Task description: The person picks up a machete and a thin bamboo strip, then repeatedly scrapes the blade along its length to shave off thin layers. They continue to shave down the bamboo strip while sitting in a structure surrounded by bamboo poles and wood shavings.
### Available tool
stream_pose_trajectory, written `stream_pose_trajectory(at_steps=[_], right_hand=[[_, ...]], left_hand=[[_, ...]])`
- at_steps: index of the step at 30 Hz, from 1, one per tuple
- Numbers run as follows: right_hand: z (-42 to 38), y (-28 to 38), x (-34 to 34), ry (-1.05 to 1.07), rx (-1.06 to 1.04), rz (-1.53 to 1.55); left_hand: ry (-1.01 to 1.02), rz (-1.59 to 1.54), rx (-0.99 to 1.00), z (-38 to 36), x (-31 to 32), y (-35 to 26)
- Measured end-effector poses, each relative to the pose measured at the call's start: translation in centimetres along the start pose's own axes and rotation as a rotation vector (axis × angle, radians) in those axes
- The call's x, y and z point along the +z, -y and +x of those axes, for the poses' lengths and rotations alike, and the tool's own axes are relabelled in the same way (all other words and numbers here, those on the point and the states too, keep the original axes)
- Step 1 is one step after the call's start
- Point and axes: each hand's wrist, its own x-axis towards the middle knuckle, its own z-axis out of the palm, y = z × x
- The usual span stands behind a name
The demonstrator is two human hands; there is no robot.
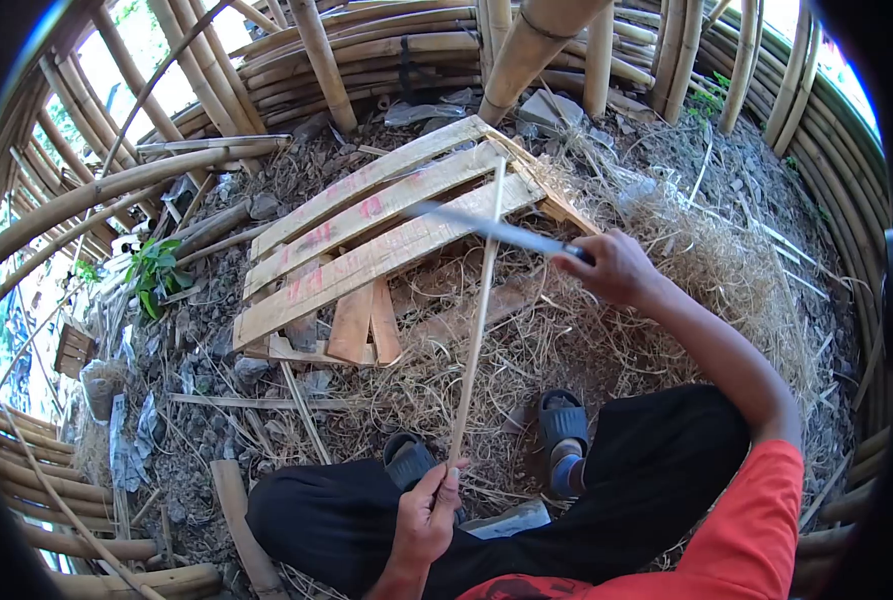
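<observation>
My left hand (426,515) is closed around the lower end of a long, thin bamboo strip (474,345), which slants up and away from me. In my right hand (616,268) is a knife (538,242), gripped by its dark handle. The blade, slightly blurred, points left and overlaps the strip near its upper end. Beneath them lies a slatted wooden pallet (341,270) with red markings; the strip's far tip overlaps its right end.
Dry shavings (706,260) cover much of the ground. Two short boards (351,325) lean under the pallet. A split bamboo piece (241,520) lies beside my left knee. Bamboo poles (536,45) and stacked bamboo walls surround the spot. A green plant (156,270) grows at left.
</observation>
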Motion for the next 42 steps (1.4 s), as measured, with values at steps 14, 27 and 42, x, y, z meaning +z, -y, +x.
stream_pose_trajectory(at_steps=[14, 27, 42], right_hand=[[-0.7, -2.5, -0.7, 0.011, 0.255, -0.016], [-2.1, 0.2, -0.8, -0.04, -0.096, 0.097], [-0.6, 2.5, 0.2, 0.02, -0.163, 0.015]], left_hand=[[0.014, 0.172, 0.114, 0.0, 0.1, 1.0], [0.096, -0.158, -0.101, 0.3, 0.4, -0.3], [0.265, -0.533, -0.246, 0.4, -0.6, -0.4]])
